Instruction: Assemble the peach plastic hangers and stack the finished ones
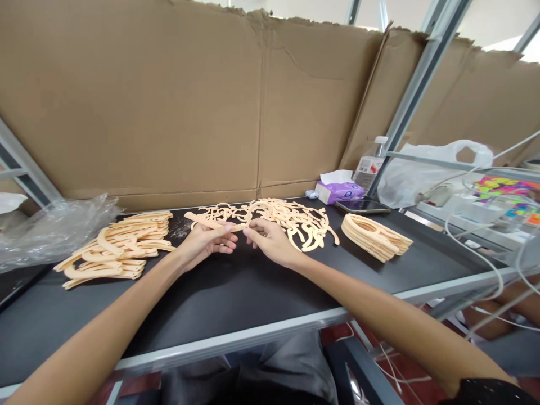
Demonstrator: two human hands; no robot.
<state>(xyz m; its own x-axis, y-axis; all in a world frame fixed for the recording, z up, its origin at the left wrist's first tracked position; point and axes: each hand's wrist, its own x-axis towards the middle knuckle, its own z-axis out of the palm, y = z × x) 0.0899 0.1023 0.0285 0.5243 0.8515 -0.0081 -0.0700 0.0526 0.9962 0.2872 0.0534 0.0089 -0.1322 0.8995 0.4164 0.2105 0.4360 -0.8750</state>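
Note:
Near the middle of the black table, my left hand (205,243) is closed on a long, flat peach-coloured piece (206,221). My right hand (272,242) pinches the right end of the same piece between thumb and fingers. Behind and right of my right hand spreads a heap of small curved peach strips (312,225). At the left, a pile of larger curved peach pieces (113,247) lies loosely stacked. A neat stack of looped peach pieces (373,236) sits at the right.
Cardboard (189,112) walls the back. Along the right rear are a purple tissue pack (341,192), a bottle (372,166), a dark phone (365,207) and a white bag (405,174). Clear plastic (54,225) lies at the left; white cables (472,253) hang at the right.

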